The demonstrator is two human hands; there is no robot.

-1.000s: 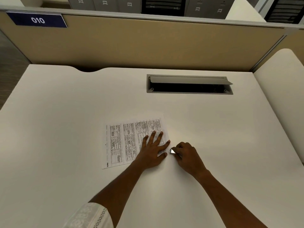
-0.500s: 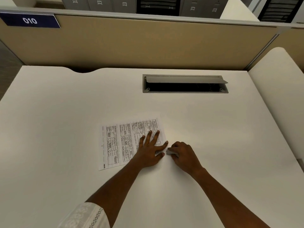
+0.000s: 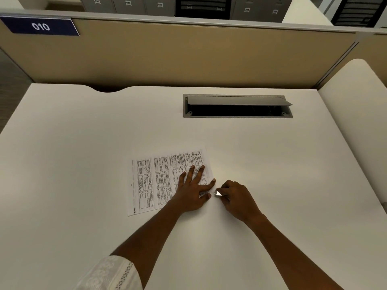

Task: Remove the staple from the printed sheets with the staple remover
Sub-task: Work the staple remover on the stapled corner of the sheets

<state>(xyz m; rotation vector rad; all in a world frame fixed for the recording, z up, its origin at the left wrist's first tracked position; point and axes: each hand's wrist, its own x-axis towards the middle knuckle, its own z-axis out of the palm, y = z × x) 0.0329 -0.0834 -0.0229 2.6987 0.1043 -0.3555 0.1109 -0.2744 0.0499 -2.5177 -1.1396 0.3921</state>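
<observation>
The printed sheets (image 3: 159, 181) lie flat on the white bench (image 3: 83, 143), near its middle and slightly toward the person, with their long edges running left to right and the printed side up. The left hand (image 3: 192, 189) rests palm-down on the right part of the sheets, its fingers (image 3: 191, 170) spread wide and pressing the paper to the bench; it grips nothing. The right hand (image 3: 236, 197) sits just beside the right edge of the sheets, its fingers curled closed around a small bright metal item, judged to be the staple remover (image 3: 217, 193), whose tip points at the near right corner of the paper. Judgement of progress: the sheets are pinned and the tool is presented at the corner, so the work stands at the engagement step; extraction of the staple and separation of the sheets appear not yet done. Limits of view: the staple itself cannot be made out, being too small and partly masked by the left thumb and the tool. Whether the tool touches the paper cannot be told. Most of the tool is hidden inside the right hand, so its form is unconfirmed. The number of sheets cannot be read. Farther out, a grey cable hatch (image 3: 237, 106) stands open in the bench, well apart from the work, and a panel label reading 010 (image 3: 40, 26) sits at the upper left.
</observation>
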